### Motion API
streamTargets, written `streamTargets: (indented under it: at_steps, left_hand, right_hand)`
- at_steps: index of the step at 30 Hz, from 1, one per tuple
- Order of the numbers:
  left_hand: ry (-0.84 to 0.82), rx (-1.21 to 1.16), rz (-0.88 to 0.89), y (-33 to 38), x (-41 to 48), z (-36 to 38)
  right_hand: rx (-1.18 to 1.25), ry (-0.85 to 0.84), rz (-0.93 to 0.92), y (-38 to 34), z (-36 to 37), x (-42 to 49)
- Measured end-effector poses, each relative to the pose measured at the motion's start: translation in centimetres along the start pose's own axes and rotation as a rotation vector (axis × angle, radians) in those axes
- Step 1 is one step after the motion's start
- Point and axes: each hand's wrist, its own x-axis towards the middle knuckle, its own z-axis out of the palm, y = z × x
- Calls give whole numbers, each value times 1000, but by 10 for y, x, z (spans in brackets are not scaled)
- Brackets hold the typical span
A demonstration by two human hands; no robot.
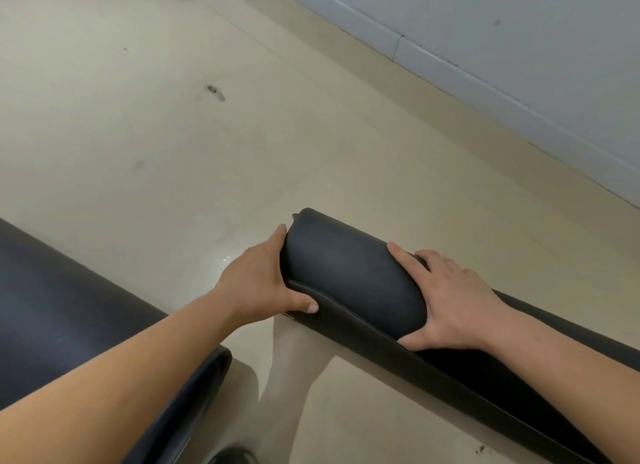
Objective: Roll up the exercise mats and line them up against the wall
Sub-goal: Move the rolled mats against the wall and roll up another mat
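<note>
Rolled mat (349,273) between both hands, fingers (401,252) draped over roll top.

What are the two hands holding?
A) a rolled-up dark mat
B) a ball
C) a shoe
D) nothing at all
A: the left hand and the right hand both grip the rolled-up dark mat lying on the floor.
</note>
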Motion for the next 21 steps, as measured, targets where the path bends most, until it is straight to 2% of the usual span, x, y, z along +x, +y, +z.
streamTargets:
  at_steps: [5,8,13,16,19,21]
  left_hand:
    - [93,176,-48,5,1,8]
    - [183,230,-28,17,8,20]
    - [282,111,44,47,54,53]
    - [208,53,73,51,65,81]
    - [91,-116,59,24,42,92]
    - [186,-261,-10,5,25,86]
  right_hand:
    - [151,-30,28,0,-2,-14]
    - [13,-56,65,-6,3,-32]
    - [-197,317,146,15,44,-34]
    - [-233,332,150,39,54,-33]
    - [-320,318,130,42,75,-43]
    - [-338,327,105,34,95,-53]
